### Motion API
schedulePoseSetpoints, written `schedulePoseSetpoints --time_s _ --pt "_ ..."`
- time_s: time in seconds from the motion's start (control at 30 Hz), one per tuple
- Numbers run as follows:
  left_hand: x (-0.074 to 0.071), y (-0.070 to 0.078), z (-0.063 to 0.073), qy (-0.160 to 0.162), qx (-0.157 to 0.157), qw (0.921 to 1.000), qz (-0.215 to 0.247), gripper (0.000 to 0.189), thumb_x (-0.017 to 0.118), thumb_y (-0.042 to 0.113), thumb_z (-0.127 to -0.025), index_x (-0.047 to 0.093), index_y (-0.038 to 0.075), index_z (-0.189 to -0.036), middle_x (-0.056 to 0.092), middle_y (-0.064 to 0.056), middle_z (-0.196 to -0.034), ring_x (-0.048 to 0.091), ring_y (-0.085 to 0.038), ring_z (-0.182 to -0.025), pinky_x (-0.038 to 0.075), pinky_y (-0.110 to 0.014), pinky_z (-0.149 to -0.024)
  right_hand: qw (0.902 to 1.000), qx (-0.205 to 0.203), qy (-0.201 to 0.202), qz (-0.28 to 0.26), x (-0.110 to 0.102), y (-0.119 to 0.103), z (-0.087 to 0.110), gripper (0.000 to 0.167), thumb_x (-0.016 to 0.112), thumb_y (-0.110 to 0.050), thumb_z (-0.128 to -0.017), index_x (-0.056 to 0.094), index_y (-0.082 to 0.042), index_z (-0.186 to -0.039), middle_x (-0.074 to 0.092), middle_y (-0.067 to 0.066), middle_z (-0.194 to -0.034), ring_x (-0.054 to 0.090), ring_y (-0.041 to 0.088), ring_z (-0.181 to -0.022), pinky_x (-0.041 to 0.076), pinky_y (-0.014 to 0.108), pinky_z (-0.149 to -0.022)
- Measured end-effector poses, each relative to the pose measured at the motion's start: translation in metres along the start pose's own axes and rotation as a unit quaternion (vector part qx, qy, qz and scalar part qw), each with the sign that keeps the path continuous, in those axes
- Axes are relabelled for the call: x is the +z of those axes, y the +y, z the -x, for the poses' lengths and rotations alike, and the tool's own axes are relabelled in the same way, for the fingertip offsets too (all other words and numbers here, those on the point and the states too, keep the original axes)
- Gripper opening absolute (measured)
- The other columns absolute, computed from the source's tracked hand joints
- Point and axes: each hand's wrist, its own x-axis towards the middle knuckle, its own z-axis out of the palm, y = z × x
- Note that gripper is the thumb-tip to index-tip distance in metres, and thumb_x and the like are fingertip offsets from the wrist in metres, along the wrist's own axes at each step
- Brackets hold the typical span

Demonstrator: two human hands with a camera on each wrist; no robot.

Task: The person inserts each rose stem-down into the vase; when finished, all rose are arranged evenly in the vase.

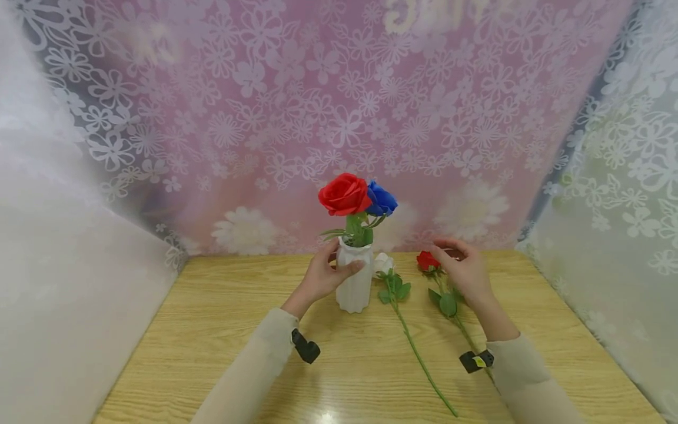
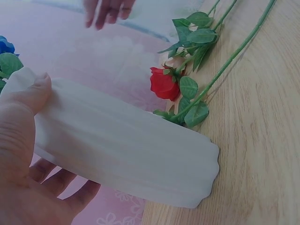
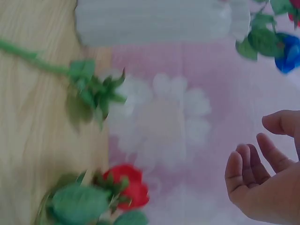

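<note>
My left hand [image 1: 323, 275] grips the upper part of a white fluted vase [image 1: 354, 285], thumb across its front and fingers behind. The vase stands upright on the table. A large red rose [image 1: 345, 194] and a blue rose [image 1: 381, 199] rise from its mouth. My right hand [image 1: 467, 274] is to the right, above a second red rose [image 1: 426, 261] lying on the table. In the right wrist view, that hand [image 3: 269, 180] has loosely bent fingers with nothing between them, apart from the rose. Between vase and red rose lies a white rose [image 1: 383, 264].
The wood-grain table [image 1: 222, 341] meets a pink floral backdrop [image 1: 286, 129] at its far edge. Whitish sheets with printed flowers hang at the left and right sides. Long green stems [image 1: 418, 353] of the lying roses stretch towards the table's front.
</note>
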Motion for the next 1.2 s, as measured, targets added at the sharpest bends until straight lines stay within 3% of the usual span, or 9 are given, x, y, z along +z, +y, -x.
schedulePoseSetpoints --time_s 0.17,0.37,0.6,0.77,1.03,1.2 --pt "0.0 0.001 0.0 -0.003 0.0 1.0 0.006 0.059 0.079 0.026 -0.097 0.054 0.018 -0.149 0.063 -0.005 -0.144 0.061 -0.029 -0.134 0.053 -0.054 -0.11 0.9996 0.017 0.007 -0.022 -0.024 0.024 0.002 0.046 0.07 -0.033 -0.103 0.065 -0.007 -0.14 0.065 -0.023 -0.114 0.064 -0.006 -0.093 0.056 0.016 -0.078" --pt "-0.001 0.002 0.001 0.0 -0.008 1.0 -0.005 0.06 0.079 0.027 -0.097 0.053 0.02 -0.151 0.062 -0.003 -0.146 0.06 -0.027 -0.136 0.053 -0.052 -0.111 0.9988 0.031 0.009 -0.038 -0.049 0.043 0.004 0.043 0.07 -0.026 -0.103 0.064 -0.006 -0.141 0.067 -0.03 -0.104 0.068 -0.005 -0.087 0.059 0.016 -0.077" --pt "-0.001 0.005 0.001 0.003 0.002 1.0 0.0 0.059 0.079 0.024 -0.097 0.054 0.017 -0.15 0.063 -0.006 -0.145 0.061 -0.03 -0.134 0.053 -0.055 -0.109 0.9929 0.056 -0.013 -0.104 -0.075 0.068 0.012 0.026 0.071 -0.021 -0.103 0.067 -0.025 -0.128 0.073 -0.024 -0.101 0.072 -0.001 -0.085 0.06 0.016 -0.076" --pt "-0.001 0.006 0.002 0.001 -0.003 1.0 0.003 0.06 0.079 0.024 -0.097 0.053 0.017 -0.151 0.062 -0.007 -0.146 0.061 -0.032 -0.134 0.054 -0.056 -0.108 0.984 0.064 -0.029 -0.164 -0.09 0.086 0.019 0.025 0.07 -0.012 -0.102 0.069 -0.027 -0.122 0.075 -0.018 -0.1 0.074 0.002 -0.085 0.061 0.017 -0.075" --pt "0.0 0.006 0.002 0.004 -0.006 0.9999 -0.011 0.061 0.079 0.026 -0.097 0.053 0.018 -0.151 0.062 -0.005 -0.147 0.06 -0.029 -0.135 0.054 -0.052 -0.11 0.9862 0.101 -0.059 -0.117 -0.106 0.111 0.029 0.028 0.068 -0.013 -0.104 0.066 -0.036 -0.12 0.073 -0.023 -0.101 0.073 -0.002 -0.089 0.061 0.018 -0.077" --pt "0.0 0.006 0.002 0.003 -0.003 0.9999 -0.01 0.061 0.079 0.026 -0.097 0.052 0.017 -0.151 0.062 -0.006 -0.147 0.06 -0.03 -0.136 0.052 -0.055 -0.111 0.9865 0.115 -0.081 -0.084 -0.112 0.124 0.037 0.025 0.068 -0.016 -0.105 0.064 -0.032 -0.124 0.072 -0.025 -0.101 0.072 -0.003 -0.091 0.063 0.023 -0.08"
